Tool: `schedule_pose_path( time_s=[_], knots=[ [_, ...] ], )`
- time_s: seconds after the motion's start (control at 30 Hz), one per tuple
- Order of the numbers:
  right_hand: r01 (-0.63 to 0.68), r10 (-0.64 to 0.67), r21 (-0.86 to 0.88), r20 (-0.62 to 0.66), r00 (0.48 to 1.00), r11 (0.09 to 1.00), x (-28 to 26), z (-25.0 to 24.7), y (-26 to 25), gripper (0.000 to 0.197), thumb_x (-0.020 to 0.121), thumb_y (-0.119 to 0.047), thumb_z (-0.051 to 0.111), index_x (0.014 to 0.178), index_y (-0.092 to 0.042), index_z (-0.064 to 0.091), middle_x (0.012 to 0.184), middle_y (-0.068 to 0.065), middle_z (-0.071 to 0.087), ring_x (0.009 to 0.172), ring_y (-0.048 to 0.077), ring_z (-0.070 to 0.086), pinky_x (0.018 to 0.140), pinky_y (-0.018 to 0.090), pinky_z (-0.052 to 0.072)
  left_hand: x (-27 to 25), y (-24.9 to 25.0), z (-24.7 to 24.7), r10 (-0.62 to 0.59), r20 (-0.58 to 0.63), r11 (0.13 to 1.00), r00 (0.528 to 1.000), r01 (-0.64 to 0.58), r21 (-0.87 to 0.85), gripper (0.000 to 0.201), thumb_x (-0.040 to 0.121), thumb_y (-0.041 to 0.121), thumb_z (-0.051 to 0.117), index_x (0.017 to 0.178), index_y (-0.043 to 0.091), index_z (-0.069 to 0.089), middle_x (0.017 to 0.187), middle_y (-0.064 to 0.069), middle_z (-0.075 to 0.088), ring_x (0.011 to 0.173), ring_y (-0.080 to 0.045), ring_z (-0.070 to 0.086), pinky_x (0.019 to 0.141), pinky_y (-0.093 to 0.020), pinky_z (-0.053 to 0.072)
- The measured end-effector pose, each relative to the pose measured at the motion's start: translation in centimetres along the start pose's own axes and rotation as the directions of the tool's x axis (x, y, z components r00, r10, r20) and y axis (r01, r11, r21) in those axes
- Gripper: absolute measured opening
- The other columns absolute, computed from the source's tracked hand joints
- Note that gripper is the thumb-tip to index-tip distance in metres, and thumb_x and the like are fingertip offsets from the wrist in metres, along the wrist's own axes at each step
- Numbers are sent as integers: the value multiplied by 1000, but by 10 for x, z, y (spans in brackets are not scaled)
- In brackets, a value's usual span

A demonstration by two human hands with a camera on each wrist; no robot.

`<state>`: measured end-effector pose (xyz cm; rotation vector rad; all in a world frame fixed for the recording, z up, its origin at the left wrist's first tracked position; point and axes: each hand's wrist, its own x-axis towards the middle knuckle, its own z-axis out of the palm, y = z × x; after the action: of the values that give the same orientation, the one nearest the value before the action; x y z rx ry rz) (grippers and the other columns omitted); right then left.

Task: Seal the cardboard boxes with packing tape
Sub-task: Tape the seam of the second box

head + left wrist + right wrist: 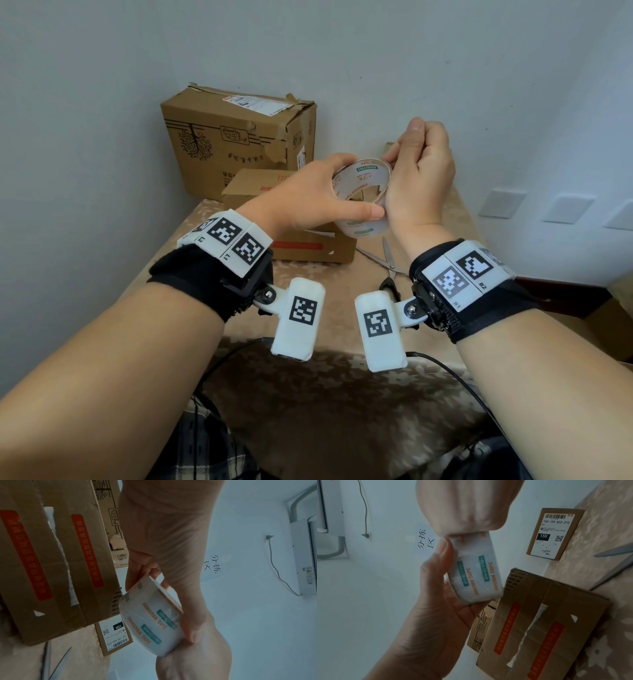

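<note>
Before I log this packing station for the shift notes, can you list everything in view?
tape roll: one, clear with green and orange print, held up between both hands over the table
large cardboard box: one, brown, torn top flaps, back of table against the wall
flat cardboard box: one, brown with red strips, top seam open, in front of the large box
small labelled box: one, brown with a white barcode label, far edge of the table
scissors: one pair, metal blades, black handles, on the table right of the flat box
table: one, beige floral cloth
left hand: grips the roll
right hand: picks at the roll's top edge
</note>
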<state>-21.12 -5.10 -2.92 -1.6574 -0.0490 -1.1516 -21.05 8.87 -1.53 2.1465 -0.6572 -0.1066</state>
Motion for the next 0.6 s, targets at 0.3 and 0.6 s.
schedule_pose_path(
  time_s=[0.3,0.6],
  knots=[
    [33,-31,-38,51,998,999,1,0,-2,39,101,-17,39,65,-29,30,55,-13,35,48,1,40,49,12,27,-1,-1,1,-3,12,1000,1000,2,10,97,66,48,80,145,14,34,125,7,56,112,-4,55,97,-22,45],
    [-251,180,37,600,780,967,10,-25,-9,24,97,-13,49,94,-19,73,93,-5,72,92,8,66,88,25,53,-7,-9,-25,-23,5,998,1000,23,65,76,77,36,76,140,23,35,121,12,53,106,1,54,84,-13,43]
  ],
)
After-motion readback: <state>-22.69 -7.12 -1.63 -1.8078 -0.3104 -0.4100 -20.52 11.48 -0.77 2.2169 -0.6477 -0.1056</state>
